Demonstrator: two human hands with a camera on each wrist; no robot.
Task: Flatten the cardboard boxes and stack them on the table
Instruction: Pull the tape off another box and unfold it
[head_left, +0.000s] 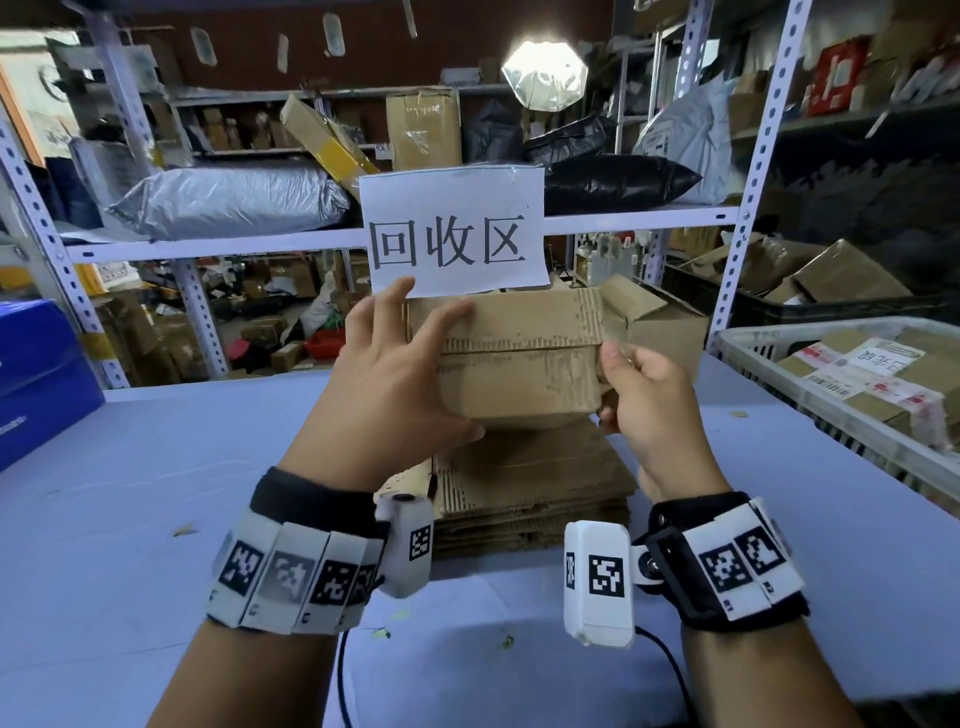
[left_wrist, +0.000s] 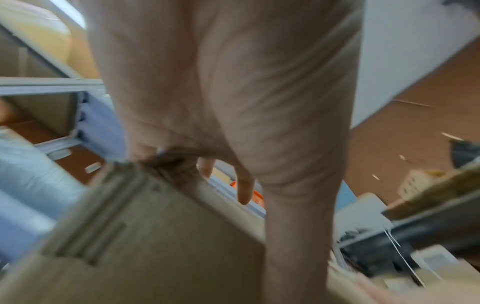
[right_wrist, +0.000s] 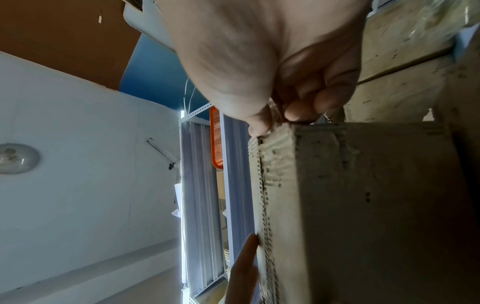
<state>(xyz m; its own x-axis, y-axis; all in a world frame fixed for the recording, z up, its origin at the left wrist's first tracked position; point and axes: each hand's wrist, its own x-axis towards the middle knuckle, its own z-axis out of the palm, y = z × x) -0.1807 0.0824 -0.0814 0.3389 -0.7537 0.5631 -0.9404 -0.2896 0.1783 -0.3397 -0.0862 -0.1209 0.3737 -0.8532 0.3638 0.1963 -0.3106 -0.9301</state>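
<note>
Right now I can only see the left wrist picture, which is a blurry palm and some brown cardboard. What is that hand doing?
Observer: The left hand holds the left end of a cardboard box in the air, with its fingers spread over the top.
Visitor: Is the other hand helping?
Observer: Yes. The right hand pinches the box's right corner between thumb and fingers.
Visitor: Where might the box go?
Observer: Probably onto the stack of flattened cardboard that lies on the blue table, directly beneath the box.
</note>
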